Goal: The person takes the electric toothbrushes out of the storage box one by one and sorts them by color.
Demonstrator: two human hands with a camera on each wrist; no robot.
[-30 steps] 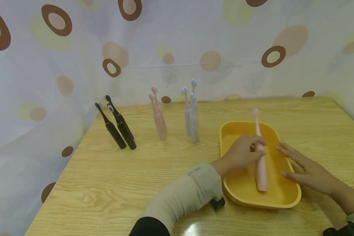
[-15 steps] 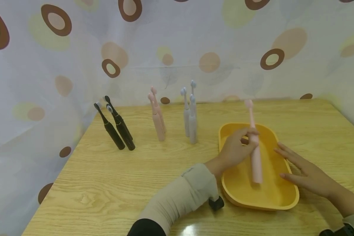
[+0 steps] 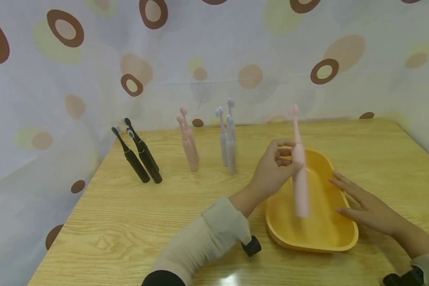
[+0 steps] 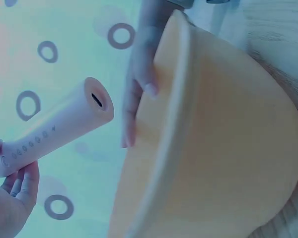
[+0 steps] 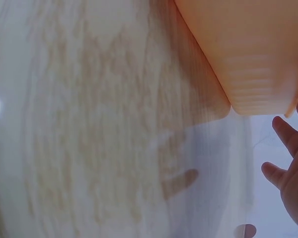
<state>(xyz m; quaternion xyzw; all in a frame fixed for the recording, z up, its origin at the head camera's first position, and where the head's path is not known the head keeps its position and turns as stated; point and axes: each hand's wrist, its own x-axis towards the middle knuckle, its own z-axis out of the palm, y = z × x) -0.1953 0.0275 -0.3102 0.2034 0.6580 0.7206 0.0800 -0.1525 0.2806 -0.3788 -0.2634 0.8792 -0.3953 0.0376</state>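
In the head view my left hand (image 3: 271,171) pinches a pink electric toothbrush (image 3: 300,192) between thumb and fingers. It hangs nearly upright over a yellow tray (image 3: 325,244), brush head at the top. The left wrist view shows the handle (image 4: 59,126) of the toothbrush, with a row of small marks and a dark slot in its base. My right hand (image 3: 371,210) lies at the tray's right rim, fingers extended. In the right wrist view, part of the right hand (image 5: 295,173) appears beside the tray's outer wall (image 5: 258,54).
Several more electric toothbrushes stand on the wooden table (image 3: 128,222): black toothbrushes (image 3: 137,165) at the left, two pink toothbrushes (image 3: 190,153) in the middle, and pale blue-white toothbrushes (image 3: 230,155) just left of the tray. A patterned cloth (image 3: 200,39) hangs behind.
My left hand has lifted the pink toothbrush up and leftward from inside the tray. The right hand has stayed at the rim.
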